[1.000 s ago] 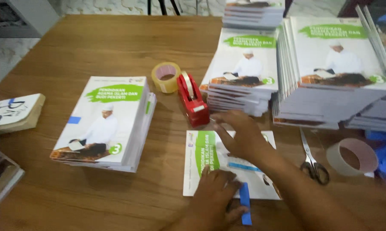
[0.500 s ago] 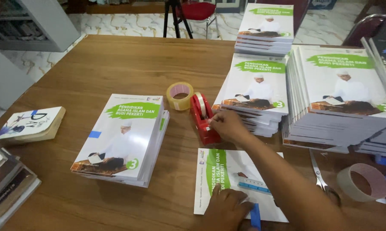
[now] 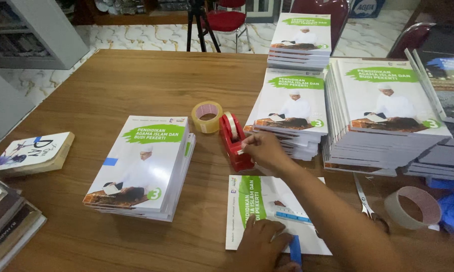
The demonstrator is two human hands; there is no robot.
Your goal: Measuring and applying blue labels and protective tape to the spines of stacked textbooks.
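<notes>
right hand [image 3: 262, 148] fingers pinched on tape end at red tape dispenser [image 3: 233, 142], frame centre | left hand [image 3: 261, 247] flat, spread, pressing textbook [image 3: 267, 206] at lower centre | risk: strip curls, sticks to itself; light dispenser may skid on worktop [image 3: 111, 85]

Even, moderately bright indoor light from above, soft shadows under the left book stack [image 3: 141, 168] on the wooden table [image 3: 111, 90], mild glare on glossy white covers, slight motion blur on the right hand [image 3: 265, 150], wide-angle bending of lines near frame edges.
</notes>
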